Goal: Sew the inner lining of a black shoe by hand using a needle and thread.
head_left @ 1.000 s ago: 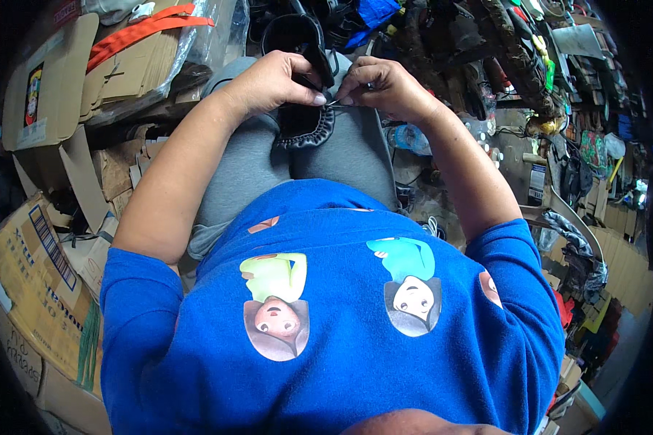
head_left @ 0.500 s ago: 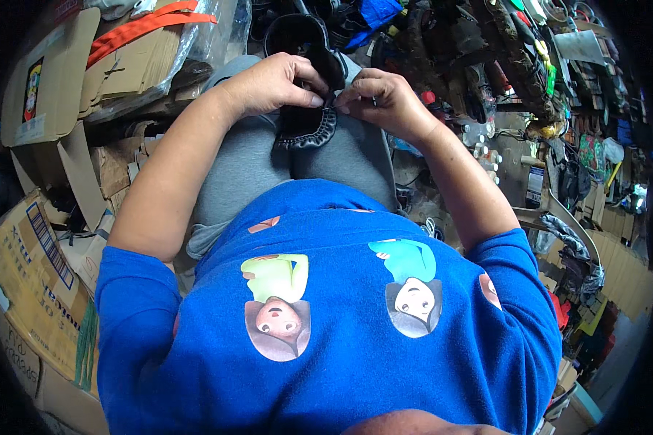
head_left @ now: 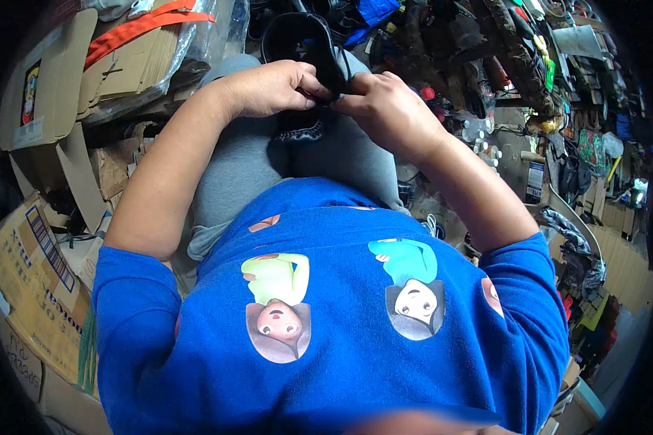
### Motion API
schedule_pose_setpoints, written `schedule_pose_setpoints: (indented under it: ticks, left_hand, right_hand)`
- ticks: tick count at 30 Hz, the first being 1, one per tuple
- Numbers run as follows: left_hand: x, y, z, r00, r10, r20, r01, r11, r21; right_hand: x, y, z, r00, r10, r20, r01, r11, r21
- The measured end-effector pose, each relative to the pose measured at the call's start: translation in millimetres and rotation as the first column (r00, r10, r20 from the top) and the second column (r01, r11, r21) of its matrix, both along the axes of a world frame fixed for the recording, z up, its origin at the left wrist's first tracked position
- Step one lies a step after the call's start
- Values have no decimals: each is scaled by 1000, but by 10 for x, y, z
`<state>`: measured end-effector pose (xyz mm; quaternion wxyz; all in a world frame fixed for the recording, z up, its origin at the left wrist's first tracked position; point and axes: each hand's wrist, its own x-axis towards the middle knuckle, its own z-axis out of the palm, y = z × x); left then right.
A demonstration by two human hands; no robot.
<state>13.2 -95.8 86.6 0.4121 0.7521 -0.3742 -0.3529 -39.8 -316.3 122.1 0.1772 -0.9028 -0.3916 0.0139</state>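
Observation:
A black leather boot [head_left: 289, 41] with a puckered, gathered seam rests between my knees, its wide opening away from me and the gathered part closer. My left hand [head_left: 277, 87] pinches the boot's edge between thumb and fingers. Right beside it, my right hand [head_left: 393, 112] has its fingers curled and its tips pressed together at the same spot. Whatever those right fingertips grip is too small and hidden to make out. Both hands nearly touch above the gathered seam, covering part of it.
Grey trousers [head_left: 243, 163] cover my legs under the boot. Cardboard boxes [head_left: 47, 290] and flattened cardboard [head_left: 141, 69] with an orange strip [head_left: 141, 29] crowd the left. On the right are small white bottles [head_left: 486, 148], a white container [head_left: 577, 43] and dense clutter.
My right hand has turned over, its back now facing up, and its fingers have curled inward. The left hand stays at the boot's edge; the gathered seam is now more covered and shaded.

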Motion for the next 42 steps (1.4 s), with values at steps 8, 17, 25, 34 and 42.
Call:
schedule_pose_setpoints:
  ticks: [8, 17, 25, 34, 42]
  left_hand:
    - [14, 23, -107, 974, 119, 193, -115, 993, -33]
    - [61, -49, -246, 948, 279, 151, -258, 955, -145]
    - [-645, 47, 101, 575, 618, 536, -575, 772, -273]
    - [-590, 854, 317, 685, 560, 466, -675, 729, 117]
    - [-484, 100, 252, 327, 133, -936, -945, 71, -320]
  right_hand:
    - [-10, 313, 36, 968, 176, 180, -80, 892, -446]
    - [17, 266, -94, 993, 57, 102, -34, 975, -218]
    - [45, -206, -244, 854, -142, -500, 290, 928, 233]
    - [154, -996, -144, 368, 532, -762, 707, 372, 601]
    - [-64, -399, -285, 911, -393, -123, 364, 908, -206]
